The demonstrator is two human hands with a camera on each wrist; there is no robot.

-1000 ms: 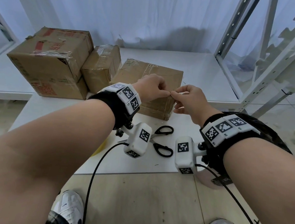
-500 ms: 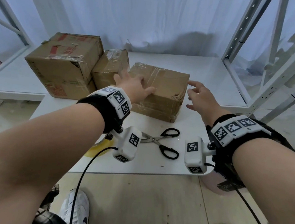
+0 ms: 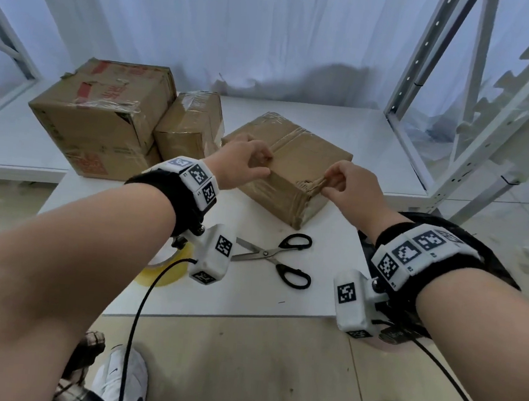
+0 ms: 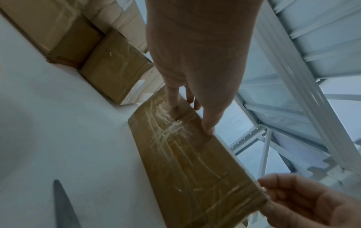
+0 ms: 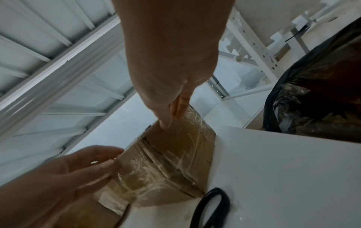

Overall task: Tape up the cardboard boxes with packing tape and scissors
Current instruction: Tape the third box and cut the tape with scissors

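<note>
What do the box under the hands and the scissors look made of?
Box: brown corrugated cardboard, matte, wrapped in glossy clear tape that shows streaky glare; fluted edge exposed at the torn corner. Scissors: bare metal blades, shiny grey; black handles, probably plastic.

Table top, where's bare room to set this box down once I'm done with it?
Bare white table lies right of the scissors, and the far shelf behind the flat box. The left is crowded: two stacked-up boxes and the tape roll.
</note>
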